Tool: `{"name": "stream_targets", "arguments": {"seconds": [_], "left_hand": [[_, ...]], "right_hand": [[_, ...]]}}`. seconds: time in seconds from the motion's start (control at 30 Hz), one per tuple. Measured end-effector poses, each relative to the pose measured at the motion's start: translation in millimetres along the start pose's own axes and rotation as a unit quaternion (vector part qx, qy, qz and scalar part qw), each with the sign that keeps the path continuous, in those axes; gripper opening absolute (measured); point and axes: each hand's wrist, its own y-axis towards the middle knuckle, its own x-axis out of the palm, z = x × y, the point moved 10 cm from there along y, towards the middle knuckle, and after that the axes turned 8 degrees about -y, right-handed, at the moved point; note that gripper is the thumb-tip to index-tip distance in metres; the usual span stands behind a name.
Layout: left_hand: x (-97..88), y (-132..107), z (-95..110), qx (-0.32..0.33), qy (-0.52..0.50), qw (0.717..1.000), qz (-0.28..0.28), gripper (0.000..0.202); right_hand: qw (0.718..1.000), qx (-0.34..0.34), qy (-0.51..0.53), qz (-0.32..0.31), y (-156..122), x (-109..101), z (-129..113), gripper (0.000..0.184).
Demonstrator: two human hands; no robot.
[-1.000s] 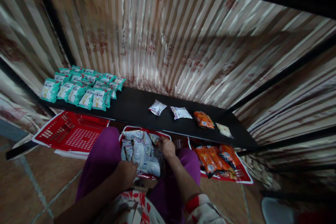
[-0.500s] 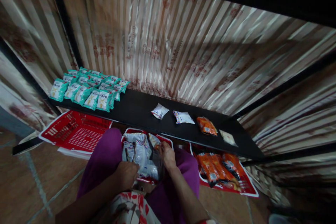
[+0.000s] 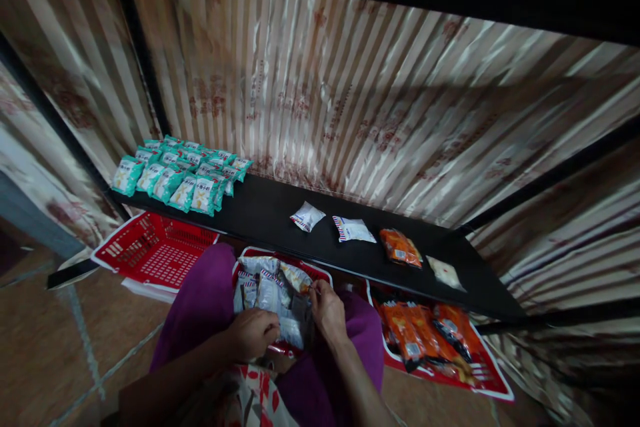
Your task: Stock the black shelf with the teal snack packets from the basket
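Between my knees stands a red basket (image 3: 284, 253) with a white rim, packed with white snack bags (image 3: 270, 293) that have striped ends. My right hand (image 3: 329, 312) is at its right side, fingertips pinched on the end of a white-and-orange snack bag (image 3: 296, 276) lying on top of the others. Over the basket's near left edge is my left hand (image 3: 254, 333), its fingers curled in. Whatever those fingers may hold is hidden from view.
Above the baskets runs a black shelf (image 3: 265, 212). Stacked teal snack bags (image 3: 183, 177), two white bags (image 3: 353, 229), an orange bag (image 3: 400, 248) and a pale packet (image 3: 445, 273) lie on it. Left is a red basket (image 3: 165, 267); right, another basket (image 3: 493, 383) holds orange bags.
The view has shifted slightly. My left hand has moved a little toward the right, over the basket's edge. The bag at my right fingertips now lies flatter, with more of its front showing.
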Motion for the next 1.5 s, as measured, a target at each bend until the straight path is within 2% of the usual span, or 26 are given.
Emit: {"name": "stream_targets", "arguments": {"seconds": [0.1,0.17,0.2,0.27,0.37,0.43,0.5,0.57,0.73,0.93,1.13,1.2,1.37,1.5], "left_hand": [[-0.6,6.4,-9.1,-0.034,-0.085,0.996,0.014,0.023],[1.2,11.2,-23.2,-0.093,-0.218,0.971,0.019,0.023],[2.2,13.2,-30.1,-0.122,-0.301,0.946,0.024,0.023],[3.3,18.1,-38.6,-0.159,-0.459,0.873,0.037,0.026],[0.0,29.4,-41.8,-0.161,-0.610,0.773,0.064,0.035],[-0.7,37.3,-42.4,-0.159,-0.663,0.727,0.079,0.043],[-1.2,43.8,-42.0,-0.157,-0.696,0.694,0.098,0.046],[-4.0,48.0,-40.5,-0.151,-0.717,0.670,0.120,0.045],[-25.1,48.7,-41.2,-0.122,-0.745,0.628,0.188,0.044],[-51.8,47.2,-52.3,-0.098,-0.726,0.627,0.265,0.053],[-57.8,52.4,-63.7,-0.097,-0.711,0.628,0.301,0.054],[-59.9,55.0,-67.6,-0.096,-0.694,0.646,0.302,0.055],[-70.0,59.1,-82.2,-0.116,-0.605,0.717,0.327,0.050],[-77.2,65.3,-95.7,-0.130,-0.566,0.735,0.350,0.051]], "right_hand": [[1.000,-0.011,0.024,0.004,-5.6,-1.5,-5.6,0.017],[0.999,-0.019,0.042,0.015,-11.2,-5.5,-10.4,0.017],[0.998,-0.023,0.051,0.023,-14.6,-8.0,-12.7,0.018],[0.996,-0.030,0.073,0.040,-22.0,-13.3,-17.4,0.018],[0.990,-0.066,0.103,0.074,-32.7,-21.3,-28.7,0.019],[0.981,-0.111,0.110,0.112,-38.9,-28.2,-40.1,0.021],[0.971,-0.157,0.099,0.150,-43.7,-33.2,-52.5,0.022],[0.964,-0.192,0.074,0.171,-45.8,-33.6,-64.4,0.022],[0.956,-0.244,0.034,0.161,-41.6,-23.7,-92.0,0.026],[0.949,-0.270,0.019,0.165,-33.6,-19.1,-113.0,0.027],[0.949,-0.275,0.019,0.153,-28.4,-12.2,-120.6,0.028],[0.949,-0.278,0.022,0.147,-26.2,-8.9,-122.2,0.029],[0.952,-0.278,0.017,0.127,-13.5,3.8,-125.9,0.029],[0.952,-0.285,0.025,0.110,-0.4,12.4,-133.8,0.031]]}}
